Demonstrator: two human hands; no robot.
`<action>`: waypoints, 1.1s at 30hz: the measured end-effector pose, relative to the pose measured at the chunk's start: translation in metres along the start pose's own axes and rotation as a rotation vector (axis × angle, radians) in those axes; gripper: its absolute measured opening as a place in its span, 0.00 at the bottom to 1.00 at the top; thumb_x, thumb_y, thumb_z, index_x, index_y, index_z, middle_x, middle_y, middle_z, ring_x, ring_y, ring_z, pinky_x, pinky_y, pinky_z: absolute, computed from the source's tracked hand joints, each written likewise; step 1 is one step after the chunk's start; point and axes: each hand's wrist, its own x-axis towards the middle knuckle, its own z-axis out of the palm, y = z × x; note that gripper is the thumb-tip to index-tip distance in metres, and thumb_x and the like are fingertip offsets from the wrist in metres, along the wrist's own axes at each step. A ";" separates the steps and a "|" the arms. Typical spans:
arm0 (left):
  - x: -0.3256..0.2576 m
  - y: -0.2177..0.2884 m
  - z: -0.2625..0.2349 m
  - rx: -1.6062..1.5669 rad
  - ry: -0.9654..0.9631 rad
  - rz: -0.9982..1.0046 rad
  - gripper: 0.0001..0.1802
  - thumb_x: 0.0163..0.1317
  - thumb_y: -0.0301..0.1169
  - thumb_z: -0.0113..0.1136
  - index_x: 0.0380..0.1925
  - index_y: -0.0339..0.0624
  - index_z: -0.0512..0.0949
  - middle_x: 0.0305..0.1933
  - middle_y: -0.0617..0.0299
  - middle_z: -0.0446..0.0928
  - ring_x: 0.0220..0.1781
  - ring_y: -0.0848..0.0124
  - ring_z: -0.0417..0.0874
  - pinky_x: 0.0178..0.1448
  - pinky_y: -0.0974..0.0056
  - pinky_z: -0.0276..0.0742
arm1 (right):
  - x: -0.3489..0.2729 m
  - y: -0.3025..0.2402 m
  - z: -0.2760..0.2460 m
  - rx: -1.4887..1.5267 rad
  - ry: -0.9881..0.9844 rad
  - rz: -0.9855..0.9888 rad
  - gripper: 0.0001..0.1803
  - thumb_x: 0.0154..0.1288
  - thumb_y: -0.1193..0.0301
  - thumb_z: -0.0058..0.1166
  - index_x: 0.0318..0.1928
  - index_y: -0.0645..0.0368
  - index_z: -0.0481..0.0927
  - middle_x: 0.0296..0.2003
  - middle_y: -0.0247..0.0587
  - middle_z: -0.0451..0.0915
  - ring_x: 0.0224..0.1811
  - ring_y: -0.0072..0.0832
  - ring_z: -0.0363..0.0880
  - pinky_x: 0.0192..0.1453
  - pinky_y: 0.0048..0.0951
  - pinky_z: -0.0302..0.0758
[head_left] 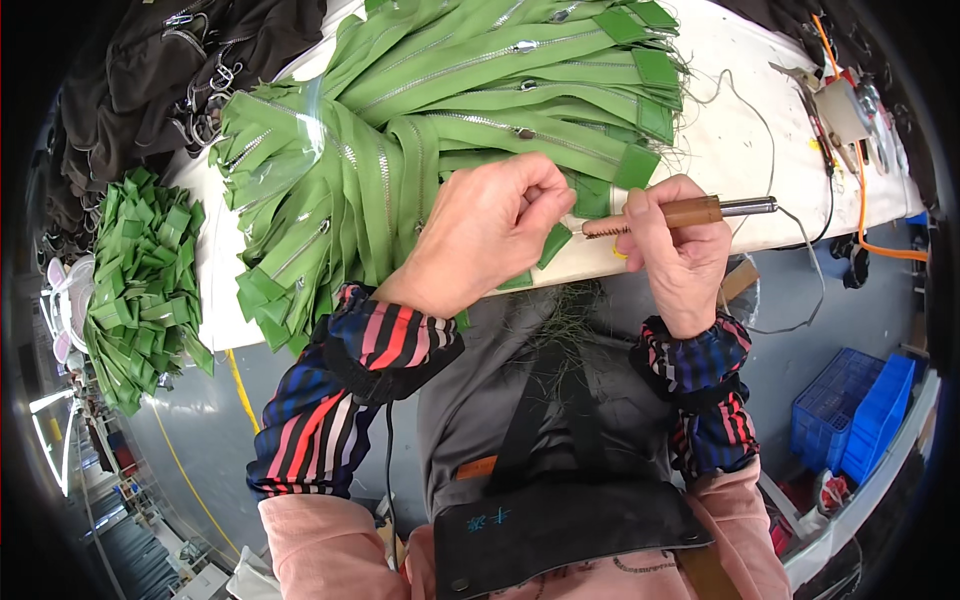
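Black apron is seen bottom ctr; green zipper tape is pinched by left hand, wooden-handled heat tool is gripped by right hand, mid-frame.

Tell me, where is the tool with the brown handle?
In the head view, the tool sits in the right hand, right of the green zipper pile, over the table edge.

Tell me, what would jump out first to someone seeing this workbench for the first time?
Probably the big fan of green zippers spread over the white table at top centre. Just below it, the left hand pinches a green zipper end while the right hand grips a wooden-handled corded tool against it. A heap of green fabric tabs lies at far left.
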 end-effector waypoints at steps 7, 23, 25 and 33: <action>0.000 0.000 0.000 -0.031 -0.007 -0.034 0.06 0.61 0.25 0.55 0.27 0.33 0.73 0.20 0.69 0.71 0.22 0.85 0.66 0.25 0.75 0.64 | -0.001 0.000 0.000 -0.062 -0.017 0.019 0.06 0.63 0.74 0.53 0.30 0.62 0.74 0.23 0.29 0.74 0.20 0.12 0.72 0.20 0.13 0.66; 0.000 0.001 -0.002 -0.031 -0.013 -0.051 0.07 0.61 0.25 0.54 0.28 0.32 0.73 0.22 0.66 0.73 0.25 0.85 0.67 0.27 0.75 0.65 | -0.001 0.000 0.001 -0.053 0.013 0.019 0.06 0.62 0.75 0.54 0.29 0.62 0.73 0.20 0.28 0.73 0.19 0.11 0.70 0.20 0.13 0.64; -0.002 0.006 -0.010 -0.093 -0.136 -0.063 0.07 0.62 0.26 0.53 0.28 0.32 0.73 0.25 0.66 0.74 0.27 0.84 0.69 0.30 0.74 0.66 | -0.002 0.001 -0.002 -0.101 0.063 -0.027 0.06 0.66 0.73 0.47 0.32 0.62 0.72 0.22 0.32 0.75 0.21 0.17 0.76 0.19 0.15 0.68; -0.026 0.006 -0.021 0.383 -0.049 0.333 0.07 0.58 0.28 0.56 0.26 0.35 0.72 0.26 0.51 0.69 0.31 0.53 0.72 0.35 0.55 0.67 | 0.010 -0.004 -0.024 0.426 0.237 -0.031 0.08 0.64 0.71 0.47 0.29 0.61 0.72 0.17 0.37 0.73 0.12 0.18 0.67 0.20 0.22 0.72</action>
